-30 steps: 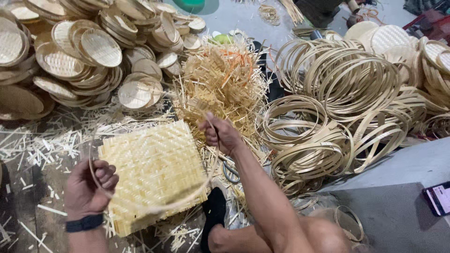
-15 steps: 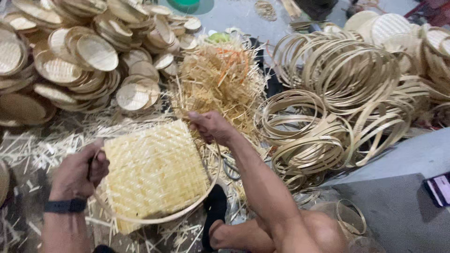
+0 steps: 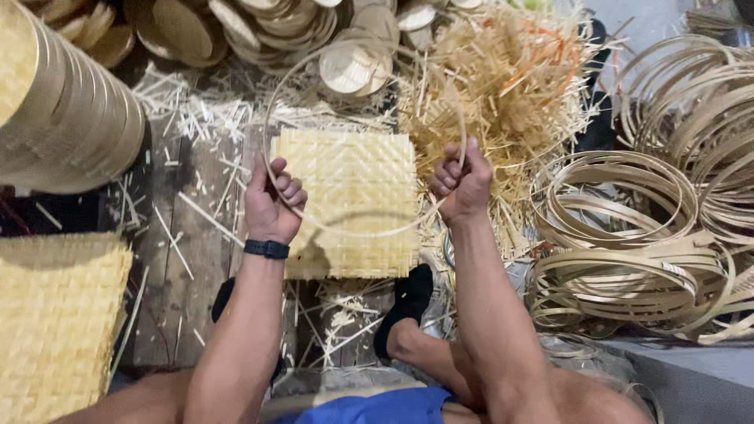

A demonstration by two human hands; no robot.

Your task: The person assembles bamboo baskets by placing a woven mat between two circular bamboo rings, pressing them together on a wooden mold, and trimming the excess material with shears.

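Gripping hoop [image 3: 363,232] between both hands' fingers [image 3: 289,188]

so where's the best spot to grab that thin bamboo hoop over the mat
Probably at its two sides, coming in from left and right, as the left hand and right hand grip it now. The bamboo hoop is a thin open ring above the woven mat, so opposite grips likely steady it.

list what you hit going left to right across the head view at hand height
stack of round woven trays → left hand → square woven mat → right hand → loose straw pile → coiled bamboo hoops
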